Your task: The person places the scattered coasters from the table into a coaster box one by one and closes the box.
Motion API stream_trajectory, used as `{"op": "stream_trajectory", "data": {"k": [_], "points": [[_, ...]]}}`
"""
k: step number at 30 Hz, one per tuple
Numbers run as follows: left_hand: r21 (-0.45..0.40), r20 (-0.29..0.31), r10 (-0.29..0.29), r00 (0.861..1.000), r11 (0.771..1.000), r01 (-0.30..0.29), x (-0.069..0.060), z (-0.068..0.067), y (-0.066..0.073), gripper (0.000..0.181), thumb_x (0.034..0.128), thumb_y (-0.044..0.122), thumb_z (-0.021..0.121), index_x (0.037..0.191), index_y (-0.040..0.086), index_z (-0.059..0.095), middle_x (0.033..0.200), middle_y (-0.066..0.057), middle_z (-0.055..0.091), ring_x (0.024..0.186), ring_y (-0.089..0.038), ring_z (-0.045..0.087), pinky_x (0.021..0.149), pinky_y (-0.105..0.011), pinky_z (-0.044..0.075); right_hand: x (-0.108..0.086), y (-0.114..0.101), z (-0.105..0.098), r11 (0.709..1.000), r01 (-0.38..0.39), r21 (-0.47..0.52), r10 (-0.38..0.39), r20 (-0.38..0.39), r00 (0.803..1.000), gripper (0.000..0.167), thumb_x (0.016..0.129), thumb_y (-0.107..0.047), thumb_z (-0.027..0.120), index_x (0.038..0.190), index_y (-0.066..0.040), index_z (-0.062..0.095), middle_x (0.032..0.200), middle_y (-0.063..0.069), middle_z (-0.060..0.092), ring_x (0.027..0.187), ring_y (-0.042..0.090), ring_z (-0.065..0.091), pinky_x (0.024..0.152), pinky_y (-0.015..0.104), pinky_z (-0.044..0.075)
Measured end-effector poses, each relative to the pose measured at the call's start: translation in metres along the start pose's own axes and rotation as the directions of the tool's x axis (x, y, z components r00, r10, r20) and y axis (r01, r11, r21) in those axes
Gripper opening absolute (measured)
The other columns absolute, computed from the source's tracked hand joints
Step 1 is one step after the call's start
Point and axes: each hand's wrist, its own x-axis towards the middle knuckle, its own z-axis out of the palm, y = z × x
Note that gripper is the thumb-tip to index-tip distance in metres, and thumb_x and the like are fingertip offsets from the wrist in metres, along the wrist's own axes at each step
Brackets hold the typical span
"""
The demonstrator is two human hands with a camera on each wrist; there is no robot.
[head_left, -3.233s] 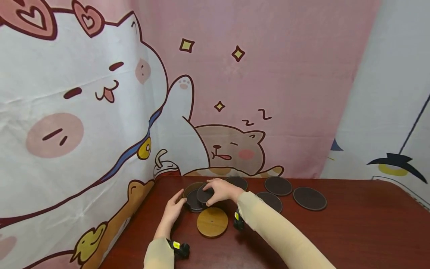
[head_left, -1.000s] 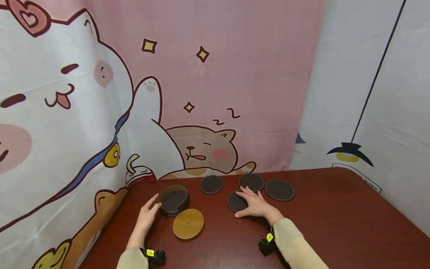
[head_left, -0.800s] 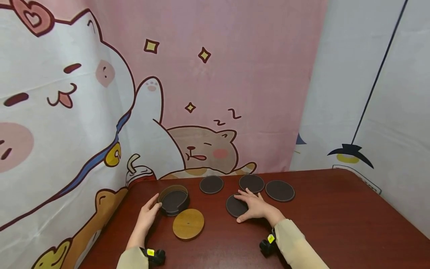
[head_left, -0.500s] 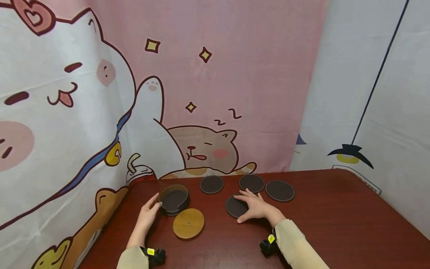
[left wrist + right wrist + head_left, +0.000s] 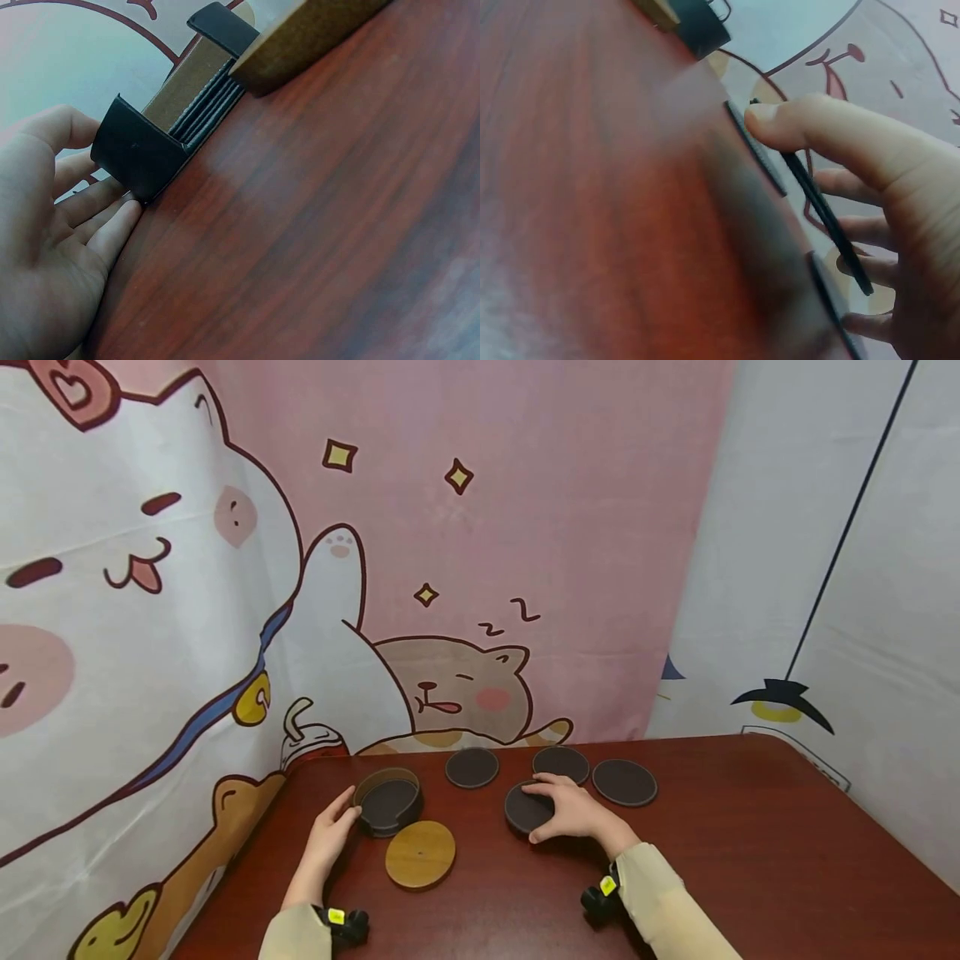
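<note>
My right hand (image 5: 573, 810) pinches a round black coaster (image 5: 527, 810) at its edge, thumb on the near side and fingers on the far side. In the right wrist view this coaster (image 5: 826, 217) is tilted and raised off the table. My left hand (image 5: 326, 839) touches the left outer wall of a round black coaster holder (image 5: 408, 821) with a brown inside. Through the holder's front gap, the left wrist view shows several coasters (image 5: 206, 109) stacked within. A round wooden disc (image 5: 421, 856) leans at the holder's front.
Three more black coasters lie flat toward the back of the reddish-brown table (image 5: 750, 860): one at the left (image 5: 472, 767), one in the middle (image 5: 561, 763) and one at the right (image 5: 625, 782). A cartoon-printed cloth (image 5: 585, 527) hangs behind the table.
My right hand has let a coaster go into the holder, moved right to another coaster, and now lifts it slightly. My left hand stays at the holder. The head view has turned right.
</note>
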Motion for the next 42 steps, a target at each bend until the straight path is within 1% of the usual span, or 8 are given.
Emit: {"op": "stream_trajectory", "data": {"k": [6, 11, 16, 21, 26, 30, 37, 42], "points": [[-0.004, -0.001, 0.000, 1.000, 1.000, 0.000, 0.001, 0.001, 0.001, 0.053, 0.0973, 0.019, 0.054, 0.147, 0.007, 0.042, 0.150, -0.020, 0.038, 0.138, -0.036, 0.031, 0.110, -0.050, 0.026, 0.000, -0.006, -0.016, 0.999, 0.014, 0.029, -0.012, -0.052, 0.999, 0.083, 0.065, -0.050, 0.082, 0.137, -0.019, 0.057, 0.150, 0.012, 0.038, 0.131, 0.036, 0.036, 0.089, 0.050, 0.041], [-0.001, -0.001, -0.005, 1.000, 1.000, 0.005, 0.000, 0.001, 0.001, 0.053, 0.0975, 0.020, 0.054, 0.147, 0.007, 0.042, 0.150, -0.019, 0.037, 0.139, -0.036, 0.030, 0.111, -0.051, 0.025, -0.002, -0.010, -0.023, 0.998, 0.013, 0.054, -0.009, -0.081, 0.997, 0.082, 0.065, -0.051, 0.082, 0.138, -0.021, 0.057, 0.150, 0.007, 0.039, 0.132, 0.036, 0.035, 0.090, 0.049, 0.041], [-0.004, 0.003, -0.011, 1.000, 1.000, 0.011, -0.002, -0.003, 0.000, 0.053, 0.0978, 0.019, 0.053, 0.148, 0.007, 0.041, 0.151, -0.020, 0.035, 0.140, -0.036, 0.028, 0.111, -0.051, 0.024, 0.001, -0.011, -0.022, 0.997, 0.007, 0.071, -0.003, -0.061, 0.998, 0.082, 0.065, -0.049, 0.082, 0.138, -0.021, 0.057, 0.151, 0.010, 0.037, 0.135, 0.040, 0.033, 0.094, 0.053, 0.040], [-0.010, -0.016, -0.009, 1.000, 1.000, 0.009, -0.001, -0.005, 0.000, 0.053, 0.0975, 0.019, 0.053, 0.147, 0.006, 0.041, 0.151, -0.019, 0.036, 0.139, -0.036, 0.029, 0.111, -0.051, 0.024, 0.012, -0.014, -0.021, 0.997, 0.023, 0.074, -0.019, -0.055, 0.998, 0.082, 0.066, -0.050, 0.082, 0.139, -0.023, 0.056, 0.152, 0.007, 0.036, 0.137, 0.039, 0.031, 0.096, 0.056, 0.038], [-0.026, -0.002, 0.000, 1.000, 1.000, 0.000, 0.002, 0.000, 0.001, 0.054, 0.0970, 0.019, 0.054, 0.148, 0.006, 0.040, 0.151, -0.019, 0.037, 0.139, -0.035, 0.029, 0.111, -0.050, 0.026, 0.024, -0.023, -0.026, 0.998, 0.049, 0.038, -0.047, -0.037, 0.998, 0.083, 0.065, -0.053, 0.080, 0.139, -0.024, 0.056, 0.152, 0.004, 0.036, 0.137, 0.036, 0.033, 0.100, 0.054, 0.036], [-0.025, -0.017, 0.003, 1.000, 1.000, -0.003, 0.003, 0.003, -0.001, 0.054, 0.0960, 0.018, 0.055, 0.147, 0.005, 0.042, 0.150, -0.018, 0.038, 0.139, -0.035, 0.030, 0.110, -0.050, 0.026, 0.037, -0.030, -0.032, 0.995, 0.099, 0.030, -0.098, -0.034, 0.995, 0.083, 0.065, -0.052, 0.081, 0.138, -0.023, 0.056, 0.151, 0.007, 0.038, 0.136, 0.036, 0.034, 0.100, 0.056, 0.036], [-0.013, -0.030, 0.016, 0.999, 1.000, -0.016, 0.006, 0.005, -0.004, 0.053, 0.0961, 0.019, 0.055, 0.146, 0.005, 0.043, 0.148, -0.019, 0.040, 0.137, -0.036, 0.033, 0.109, -0.051, 0.028, 0.062, -0.037, -0.038, 0.990, 0.124, 0.066, -0.122, -0.038, 0.992, 0.081, 0.066, -0.049, 0.082, 0.139, -0.027, 0.055, 0.153, 0.002, 0.035, 0.138, 0.030, 0.033, 0.102, 0.052, 0.035], [-0.026, -0.039, 0.012, 0.999, 1.000, -0.013, 0.005, 0.005, -0.003, 0.053, 0.0958, 0.019, 0.055, 0.146, 0.005, 0.044, 0.148, -0.019, 0.040, 0.137, -0.036, 0.033, 0.109, -0.051, 0.028, 0.076, -0.042, -0.036, 0.985, 0.135, 0.103, -0.133, -0.032, 0.991, 0.080, 0.066, -0.047, 0.083, 0.138, -0.026, 0.056, 0.152, 0.001, 0.036, 0.136, 0.027, 0.036, 0.099, 0.050, 0.037]]}}
